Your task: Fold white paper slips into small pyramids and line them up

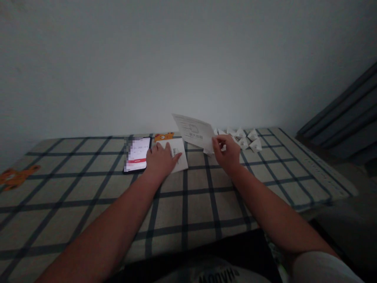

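Observation:
My left hand (pixel 160 161) lies flat, fingers stretched out, on a white paper sheet (pixel 180 154) resting on the checked tablecloth (pixel 88 188). A lit phone (pixel 137 154) sits just left of that hand. My right hand (pixel 227 153) pinches the lower corner of a printed paper sheet (pixel 193 131) and holds it tilted up above the table. Several small folded white paper shapes (pixel 246 139) lie just beyond the right hand.
An orange cartoon sticker (pixel 163 136) shows at the back behind the phone, another orange figure (pixel 16 177) at the far left. A plain wall stands close behind the table. The table's right edge (pixel 330 177) drops off toward dark curtains (pixel 347 122).

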The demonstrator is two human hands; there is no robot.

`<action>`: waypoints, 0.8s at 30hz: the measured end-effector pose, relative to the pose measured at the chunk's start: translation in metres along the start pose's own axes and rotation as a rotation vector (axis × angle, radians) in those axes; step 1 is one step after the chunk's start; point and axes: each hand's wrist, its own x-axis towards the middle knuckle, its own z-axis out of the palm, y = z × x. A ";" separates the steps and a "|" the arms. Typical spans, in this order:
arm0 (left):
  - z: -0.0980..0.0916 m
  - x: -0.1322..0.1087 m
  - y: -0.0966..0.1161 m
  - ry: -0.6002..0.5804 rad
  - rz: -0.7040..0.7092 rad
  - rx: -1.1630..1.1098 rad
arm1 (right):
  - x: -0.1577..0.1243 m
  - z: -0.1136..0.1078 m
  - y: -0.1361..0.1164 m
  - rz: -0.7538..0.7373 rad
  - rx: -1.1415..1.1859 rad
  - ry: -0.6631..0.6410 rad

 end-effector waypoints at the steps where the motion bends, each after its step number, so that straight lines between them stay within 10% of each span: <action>1: -0.001 0.002 -0.001 0.036 0.032 -0.072 | -0.002 0.001 -0.002 -0.043 0.010 -0.054; 9: 0.003 -0.005 0.015 0.049 0.153 -1.217 | -0.012 0.003 -0.016 -0.294 0.208 -0.452; 19: 0.011 -0.012 0.028 -0.145 0.027 -1.592 | -0.003 0.014 -0.009 -0.046 0.211 -0.296; 24: 0.026 -0.010 0.027 -0.306 -0.030 -1.759 | -0.004 0.017 -0.002 0.079 0.369 -0.427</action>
